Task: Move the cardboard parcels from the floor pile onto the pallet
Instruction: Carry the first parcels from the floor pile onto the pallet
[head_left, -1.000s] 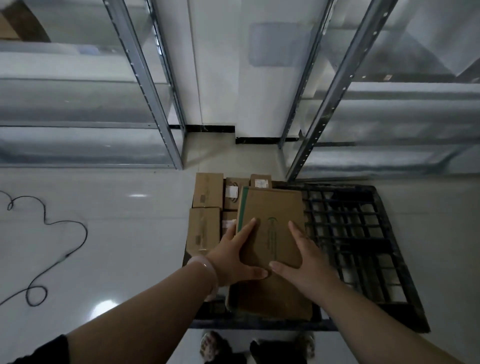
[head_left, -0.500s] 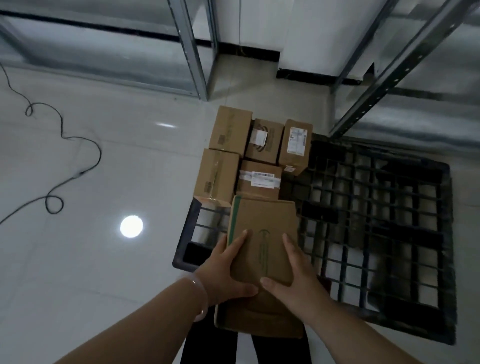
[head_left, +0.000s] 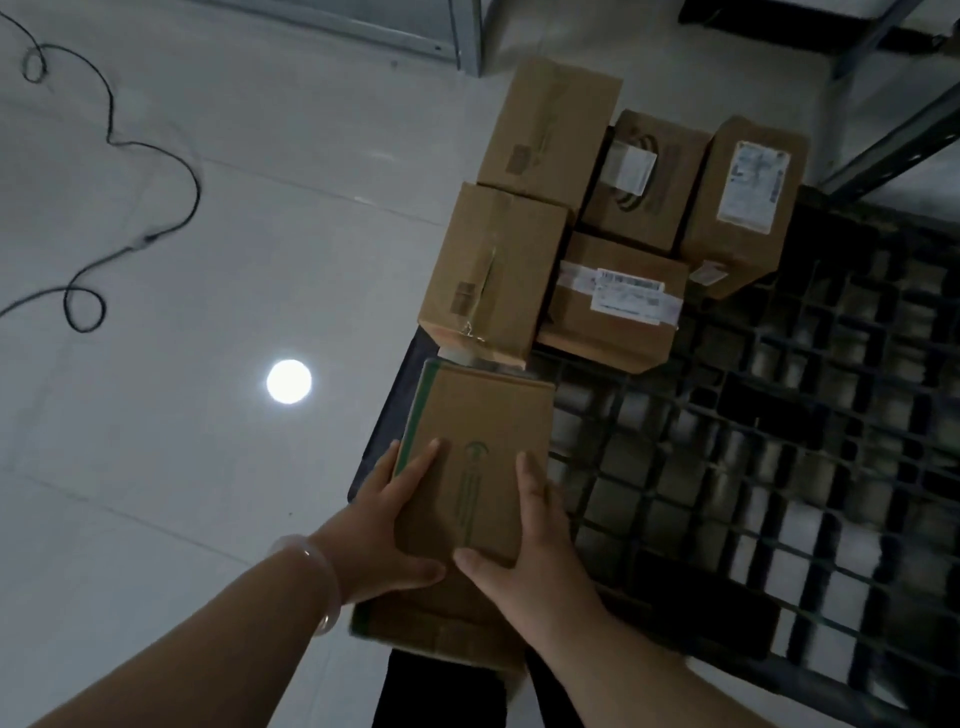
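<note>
I hold a brown cardboard parcel (head_left: 478, 467) with a green edge stripe and a green logo between both hands, over the near left corner of the black grid pallet (head_left: 779, 493). My left hand (head_left: 387, 525) grips its left side with fingers on top and thumb at the near edge. My right hand (head_left: 530, 551) grips its right side the same way. Several more cardboard parcels (head_left: 613, 301) stand packed together on the pallet's far left part, just beyond the held one.
A black cable (head_left: 135, 171) snakes over the glossy white floor at the left, where a lamp reflection (head_left: 289, 381) shines. Metal shelf uprights (head_left: 883, 150) stand behind the pallet. The pallet's right part is bare grid.
The view has tilted down and drawn closer to the pallet. The held parcel has come lower, to just behind the parcels standing there. Both hands keep the same grip.
</note>
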